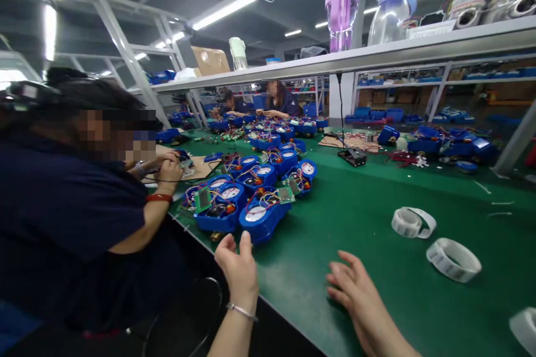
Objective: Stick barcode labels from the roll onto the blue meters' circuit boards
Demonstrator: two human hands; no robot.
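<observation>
At the table's near edge, my left hand [239, 268] is raised with thumb and fingers apart and holds nothing I can see. Just beyond its fingertips sits a blue meter housing [263, 223] with a round white dial, loose coloured wires and a small green circuit board [286, 195]. Beside it stands another blue housing [215, 221], a brass fitting [216, 236] showing at its bottom. My right hand [354, 287] hovers over the green tabletop [335, 217], fingers spread and nothing in them. Right of it lie two rolls of white labels [406, 223], [454, 259].
A co-worker [75, 195] sits close on the left, hands over a cardboard sheet. More blue housings [255, 175] crowd the table's middle. A shelf [293, 64] with bottles runs overhead. A black device [352, 156] on a cable and loose red wires lie farther back.
</observation>
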